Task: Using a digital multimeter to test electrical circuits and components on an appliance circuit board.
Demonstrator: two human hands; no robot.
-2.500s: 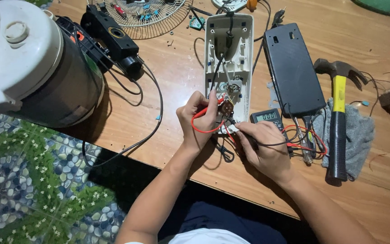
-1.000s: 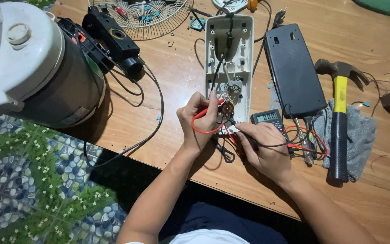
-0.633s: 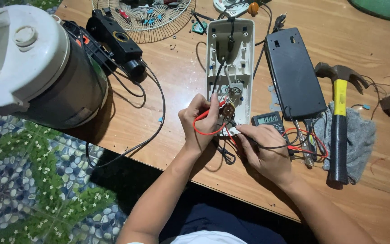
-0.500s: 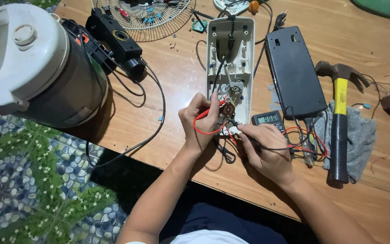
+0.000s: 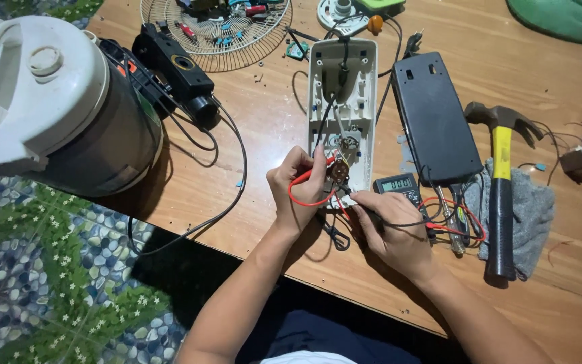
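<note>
The table (image 5: 250, 168) is wood, and at its left edge sits the biggest thing here, a white-lidded cooker (image 5: 55, 108), well apart from my hands. Beyond it lies a wire fan guard (image 5: 217, 34) with small parts on it, and a black motor block (image 5: 173, 67) whose cable loops toward me. In the middle lies the open white housing (image 5: 341, 101), long and pale, its near end under my hands; beside it on the right is its black cover (image 5: 436, 118), then a hammer (image 5: 500, 189) resting on a grey rag (image 5: 533, 209). A small meter (image 5: 399, 185) sits just beside my right hand. My left hand (image 5: 298, 195) is closed on the red probe (image 5: 304, 185), its lead curling round my fingers, the tip at the switch (image 5: 339, 172) inside the housing. My right hand (image 5: 395, 229) is pinched on the black probe (image 5: 358, 199), tip close by the same switch; whether it touches I cannot tell. I judge the probes light, stiff and slim, best held on the insulated shaft near the tip like a pen; the leads are soft and will drag. The switch looks small and delicate, its thin wires easy to bend. A screwdriver (image 5: 449, 229) and tangled red and black leads (image 5: 453, 216) crowd my right wrist.
</note>
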